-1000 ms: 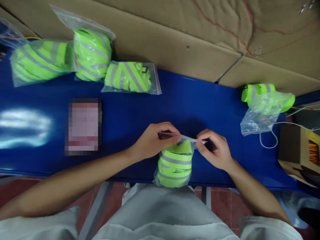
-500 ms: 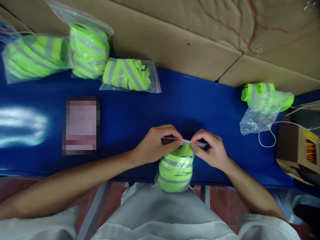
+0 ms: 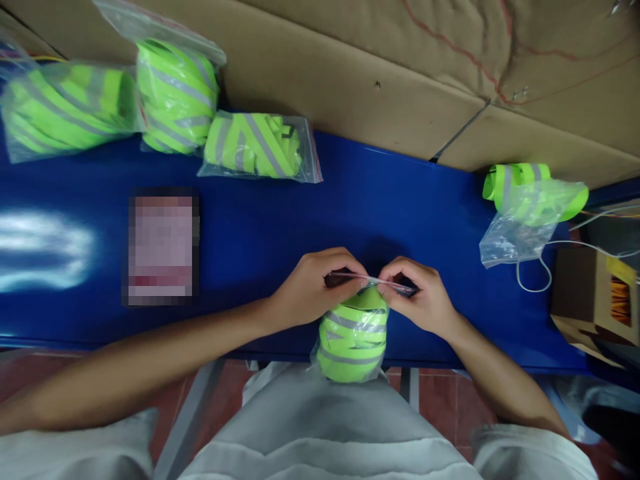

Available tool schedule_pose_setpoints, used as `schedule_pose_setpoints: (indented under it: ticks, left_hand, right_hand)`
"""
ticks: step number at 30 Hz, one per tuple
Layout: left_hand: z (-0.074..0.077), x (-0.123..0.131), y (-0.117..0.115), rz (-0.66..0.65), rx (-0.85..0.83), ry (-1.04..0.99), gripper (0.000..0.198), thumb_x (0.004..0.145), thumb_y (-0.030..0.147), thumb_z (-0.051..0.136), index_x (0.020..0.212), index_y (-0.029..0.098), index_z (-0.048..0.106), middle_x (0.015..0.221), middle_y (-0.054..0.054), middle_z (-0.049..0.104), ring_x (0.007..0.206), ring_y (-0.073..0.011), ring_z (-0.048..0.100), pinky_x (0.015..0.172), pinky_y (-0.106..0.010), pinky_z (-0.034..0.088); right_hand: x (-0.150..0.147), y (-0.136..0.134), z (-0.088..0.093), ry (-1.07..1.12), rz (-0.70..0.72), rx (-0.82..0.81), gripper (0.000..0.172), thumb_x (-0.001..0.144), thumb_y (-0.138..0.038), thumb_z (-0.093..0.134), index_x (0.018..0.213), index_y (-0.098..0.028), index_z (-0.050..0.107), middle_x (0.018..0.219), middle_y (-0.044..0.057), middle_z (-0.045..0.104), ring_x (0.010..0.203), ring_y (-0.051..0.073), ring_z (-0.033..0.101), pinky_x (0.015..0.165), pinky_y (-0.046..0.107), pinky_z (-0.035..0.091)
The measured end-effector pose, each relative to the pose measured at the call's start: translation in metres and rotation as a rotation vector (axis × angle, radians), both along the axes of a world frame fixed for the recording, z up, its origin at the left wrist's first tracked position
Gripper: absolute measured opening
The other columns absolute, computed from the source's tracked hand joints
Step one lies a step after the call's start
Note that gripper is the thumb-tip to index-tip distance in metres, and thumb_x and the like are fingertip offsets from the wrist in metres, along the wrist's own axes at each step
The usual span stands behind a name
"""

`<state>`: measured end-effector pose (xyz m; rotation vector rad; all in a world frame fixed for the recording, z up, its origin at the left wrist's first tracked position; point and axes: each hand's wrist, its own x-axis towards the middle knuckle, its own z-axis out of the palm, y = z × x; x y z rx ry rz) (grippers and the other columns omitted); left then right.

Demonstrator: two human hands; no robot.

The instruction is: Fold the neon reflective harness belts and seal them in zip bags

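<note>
A clear zip bag (image 3: 353,340) holding a rolled neon-yellow strap with grey reflective stripes stands at the front edge of the blue table, close to my body. My left hand (image 3: 325,283) pinches the bag's top edge between thumb and forefinger. Just beside it, my right hand (image 3: 417,293) pinches the same edge, the fingertips of both hands almost meeting. Below my fingers hangs the filled part of the bag. The ends of its closure strip stick out inside the curl of each hand.
Bagged neon straps (image 3: 177,97) line the back left of the blue table (image 3: 400,200). A blurred-out rectangular item (image 3: 161,247) lies at left. At right are a strap partly in a bag (image 3: 530,200), a white cord (image 3: 535,290) and an open cardboard box (image 3: 595,300). Cardboard (image 3: 325,60) borders the back.
My right hand has shifted very slightly left along the bag's top edge, nearer my left hand. Both hands still pinch the bag, and the other items stay put.
</note>
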<state>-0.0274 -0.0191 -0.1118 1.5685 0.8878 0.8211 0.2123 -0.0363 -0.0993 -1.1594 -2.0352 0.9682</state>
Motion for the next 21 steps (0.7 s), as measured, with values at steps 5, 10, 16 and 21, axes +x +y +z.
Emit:
schedule_pose_setpoints:
  ticks: [5, 10, 16, 21]
  left_hand:
    - [0.0002, 0.0002, -0.0014, -0.005, 0.000, 0.002, 0.008, 0.094, 0.020, 0.071, 0.092, 0.015, 0.077, 0.090, -0.003, 0.073, 0.080, -0.0106, 0.068, 0.070, -0.019, 0.050]
    - [0.0005, 0.0008, -0.0020, -0.002, 0.023, 0.012, 0.009, 0.096, 0.022, 0.072, 0.092, 0.016, 0.077, 0.089, -0.003, 0.073, 0.079, -0.0103, 0.067, 0.068, -0.019, 0.049]
    - [0.0004, 0.0011, -0.0037, 0.006, 0.086, 0.011, 0.007, 0.097, 0.018, 0.071, 0.095, 0.017, 0.078, 0.090, -0.002, 0.073, 0.079, -0.0087, 0.068, 0.069, -0.017, 0.050]
    - [-0.0003, 0.0006, -0.0041, -0.003, 0.130, 0.017, 0.007, 0.096, 0.014, 0.070, 0.095, 0.016, 0.077, 0.091, -0.002, 0.073, 0.078, -0.0082, 0.068, 0.067, -0.016, 0.049]
  right_hand:
    - [-0.0002, -0.0011, -0.0010, 0.004, -0.012, 0.007, 0.008, 0.093, -0.015, 0.072, 0.092, -0.022, 0.067, 0.081, -0.002, 0.067, 0.071, 0.009, 0.062, 0.066, 0.022, 0.049]
    - [-0.0002, -0.0009, -0.0018, 0.008, -0.009, -0.012, 0.006, 0.094, -0.019, 0.072, 0.093, -0.022, 0.067, 0.084, -0.001, 0.070, 0.074, 0.011, 0.065, 0.068, 0.024, 0.052]
    - [-0.0016, 0.0010, 0.0000, 0.028, 0.009, -0.036, 0.004, 0.095, -0.020, 0.072, 0.099, -0.022, 0.070, 0.088, 0.000, 0.073, 0.077, 0.011, 0.068, 0.070, 0.023, 0.054]
    - [-0.0024, 0.0007, -0.0014, 0.044, 0.013, -0.083, 0.003, 0.095, -0.020, 0.072, 0.096, -0.022, 0.070, 0.087, 0.000, 0.072, 0.076, 0.011, 0.066, 0.067, 0.024, 0.052]
